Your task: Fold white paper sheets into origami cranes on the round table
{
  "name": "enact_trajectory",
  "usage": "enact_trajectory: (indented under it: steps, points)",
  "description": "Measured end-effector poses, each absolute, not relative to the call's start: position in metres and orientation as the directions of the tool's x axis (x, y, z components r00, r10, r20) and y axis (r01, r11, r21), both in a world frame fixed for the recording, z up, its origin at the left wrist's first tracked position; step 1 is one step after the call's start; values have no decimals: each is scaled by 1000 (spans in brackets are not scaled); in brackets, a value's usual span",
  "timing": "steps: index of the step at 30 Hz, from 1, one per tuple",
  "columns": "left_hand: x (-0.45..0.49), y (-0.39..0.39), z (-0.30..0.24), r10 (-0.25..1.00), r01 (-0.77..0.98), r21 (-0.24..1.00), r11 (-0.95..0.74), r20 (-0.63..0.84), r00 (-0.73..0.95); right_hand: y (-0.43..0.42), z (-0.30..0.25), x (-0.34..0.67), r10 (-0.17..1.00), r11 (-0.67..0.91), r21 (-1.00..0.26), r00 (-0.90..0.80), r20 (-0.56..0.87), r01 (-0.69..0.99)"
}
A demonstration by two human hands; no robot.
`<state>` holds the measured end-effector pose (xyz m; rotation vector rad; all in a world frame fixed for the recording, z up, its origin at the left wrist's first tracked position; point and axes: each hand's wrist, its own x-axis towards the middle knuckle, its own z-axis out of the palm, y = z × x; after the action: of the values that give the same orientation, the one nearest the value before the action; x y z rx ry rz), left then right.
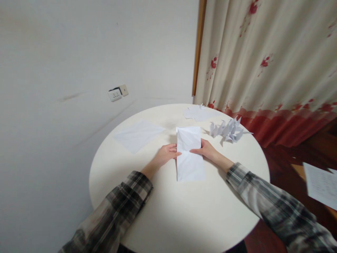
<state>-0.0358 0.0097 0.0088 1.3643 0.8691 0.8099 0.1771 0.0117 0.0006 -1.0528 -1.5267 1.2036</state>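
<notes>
Between my two hands is a folded sheet of white paper [189, 168], a tall rectangle with crease lines across it. My left hand [166, 154] grips its left edge, thumb on the front and fingers curled at the side and behind. On the opposite edge my right hand [206, 149] pinches it, the thumb lying over the front near the middle and the other fingers mostly hidden behind. The paper's lower end is close to the tabletop; whether it touches I cannot tell.
A round white table [168, 218] stands against the wall. Flat on it at the left lies a creased paper sheet [139, 135]. More sheets [200, 114] lie at the back. Several folded paper cranes [229, 130] cluster at the right. Written pages [321, 184] lie beyond the table.
</notes>
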Motion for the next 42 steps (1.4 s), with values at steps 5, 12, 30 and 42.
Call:
enact_trajectory:
  steps: [5, 12, 30, 42]
  points:
    - [-36, 10, 9, 894, 53, 999, 10, -33, 447, 10, 0, 175, 967, 110, -994, -234, 102, 23]
    - [-36, 7, 14, 874, 52, 999, 9, -33, 485, 8, 1, 175, 974, 98, -995, -206, 96, 0]
    - [-36, 7, 15, 870, 48, 999, 24, -44, 491, 7, 5, 175, 976, 98, -995, -194, 97, -6]
    - [-33, 4, 19, 975, 73, 997, 19, -35, 219, 13, -1, 174, 969, 139, -990, -207, 134, 8]
